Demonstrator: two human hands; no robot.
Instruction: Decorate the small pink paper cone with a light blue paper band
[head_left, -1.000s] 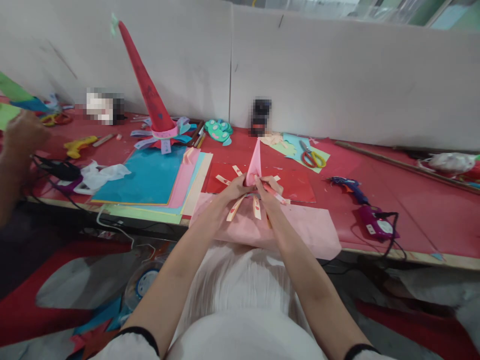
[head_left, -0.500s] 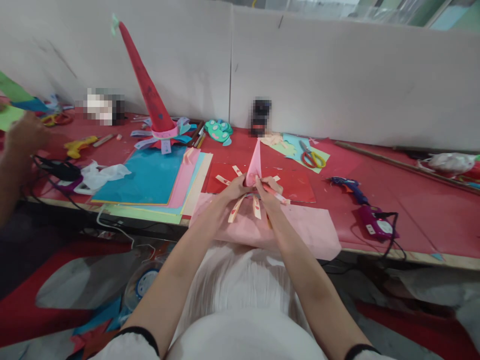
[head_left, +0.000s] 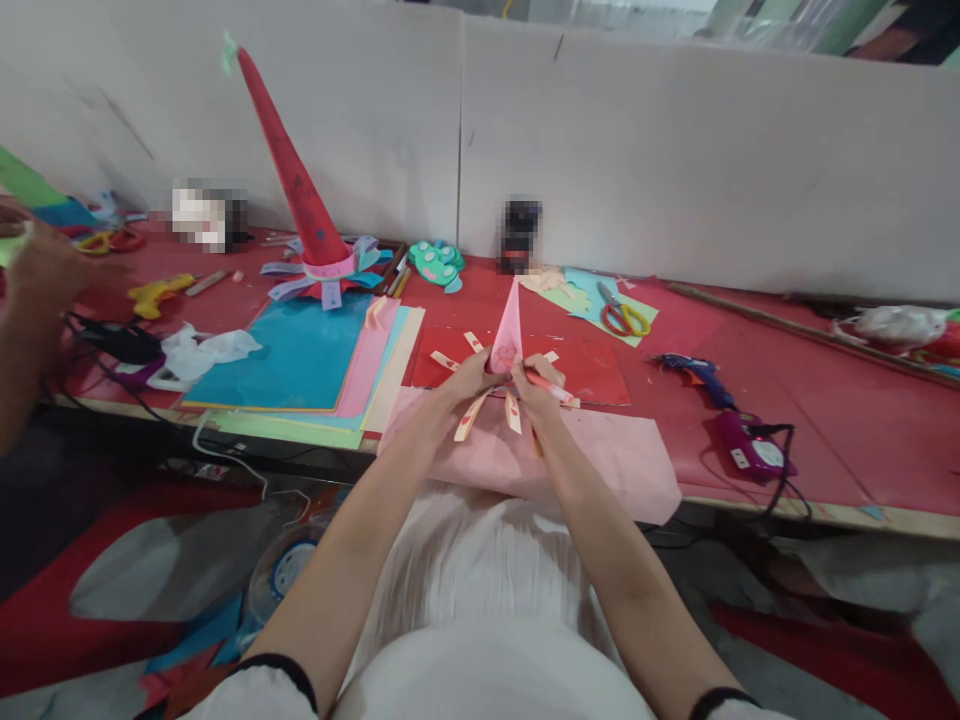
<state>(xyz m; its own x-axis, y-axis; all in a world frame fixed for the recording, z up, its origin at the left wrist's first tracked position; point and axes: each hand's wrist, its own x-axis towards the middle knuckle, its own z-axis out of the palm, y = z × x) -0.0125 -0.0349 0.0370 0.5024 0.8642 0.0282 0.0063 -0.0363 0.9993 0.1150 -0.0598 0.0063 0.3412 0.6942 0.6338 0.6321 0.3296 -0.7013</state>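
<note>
A pink paper cone [head_left: 509,322] stands point up in front of me, with a red outline drawn low on its side. My left hand [head_left: 471,380] is closed around the cone's base from the left. In my right hand [head_left: 534,383] is a red and white marker [head_left: 555,389]; its tip end is close to the drawn outline, partly hidden by the fingers. Cream paper strips [head_left: 470,418] with red marks fan out from under the cone. Beneath lie a red sheet [head_left: 604,372] and a pink sheet [head_left: 607,455] that hangs over the table edge.
To the left are stacked coloured sheets [head_left: 300,350], a tall red paper hat [head_left: 300,190] and a yellow glue gun [head_left: 160,295]. Scissors [head_left: 624,315] and a blue glue gun [head_left: 697,375] lie right. Another person's hand [head_left: 49,265] works at far left.
The red outline on the cone shows more fully, as my right fingers have shifted slightly right and down. The other person's hand at far left has moved a little.
</note>
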